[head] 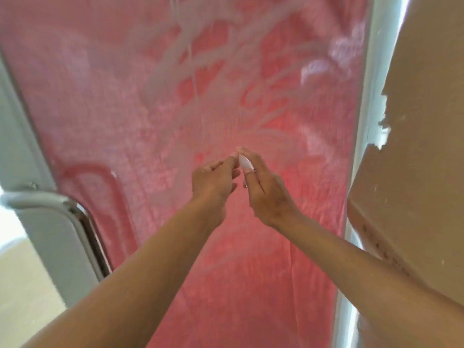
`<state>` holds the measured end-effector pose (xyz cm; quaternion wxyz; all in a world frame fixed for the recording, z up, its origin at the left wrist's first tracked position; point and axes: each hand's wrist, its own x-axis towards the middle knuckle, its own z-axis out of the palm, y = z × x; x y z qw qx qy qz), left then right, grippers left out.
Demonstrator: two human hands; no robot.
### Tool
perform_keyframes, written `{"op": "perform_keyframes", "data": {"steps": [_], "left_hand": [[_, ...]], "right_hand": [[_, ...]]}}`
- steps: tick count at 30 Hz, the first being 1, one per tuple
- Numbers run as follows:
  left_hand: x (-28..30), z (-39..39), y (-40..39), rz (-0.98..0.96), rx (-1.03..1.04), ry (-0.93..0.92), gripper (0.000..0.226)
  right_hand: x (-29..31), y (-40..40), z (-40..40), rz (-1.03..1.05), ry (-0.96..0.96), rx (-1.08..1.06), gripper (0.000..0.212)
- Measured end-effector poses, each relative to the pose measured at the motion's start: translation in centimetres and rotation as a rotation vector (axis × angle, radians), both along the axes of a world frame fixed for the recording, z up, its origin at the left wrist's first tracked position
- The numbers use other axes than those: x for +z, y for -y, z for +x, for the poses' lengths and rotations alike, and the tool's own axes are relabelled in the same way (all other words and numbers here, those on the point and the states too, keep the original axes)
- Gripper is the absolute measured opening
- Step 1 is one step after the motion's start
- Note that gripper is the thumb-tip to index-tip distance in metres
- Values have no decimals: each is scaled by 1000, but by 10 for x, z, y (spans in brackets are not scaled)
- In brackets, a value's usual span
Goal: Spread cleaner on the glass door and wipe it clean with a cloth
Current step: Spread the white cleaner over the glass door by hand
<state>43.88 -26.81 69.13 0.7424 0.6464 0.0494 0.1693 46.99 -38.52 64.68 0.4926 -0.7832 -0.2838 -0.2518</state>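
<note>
At frame centre, the left hand [213,180] and right hand [266,192] meet, fingertips together around a small white object [244,162], too blurred to identify. White cleaner smears [190,46] streak the pink-backed glass door [125,109] above; left unwiped, they could run and dry streaky.

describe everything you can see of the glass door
The glass door fills the view, a tall pane in a pale frame with a metal handle at its left edge. Pink-red fabric shows behind it. White cleaner is smeared and streaked over the upper glass. Both hands are raised in front of its middle; contact is unclear.
</note>
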Motion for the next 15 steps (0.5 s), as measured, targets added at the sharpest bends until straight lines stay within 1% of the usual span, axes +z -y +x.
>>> {"op": "perform_keyframes", "data": {"steps": [4,7,8,9,10,12,13,15], "left_hand": [[70,12,11,264,33,222,20],[120,17,15,448,35,415,18],[135,20,14,540,55,502,18],[148,25,11,685,103,598,20],[160,30,8,870,175,688,26],[183,44,-1,1250,332,806,46],[194,49,-6,1357,380,834,53],[216,56,-12,1445,413,845,56]], "right_hand": [[73,16,15,34,173,-52,42],[124,21,27,40,267,-83,42],[140,23,30,47,298,-96,43],[155,25,33,57,332,-113,43],[169,27,35,67,364,-133,44],[194,30,41,68,414,-187,45],[205,32,44,54,433,-219,46],[227,32,50,9,457,-285,46]]}}
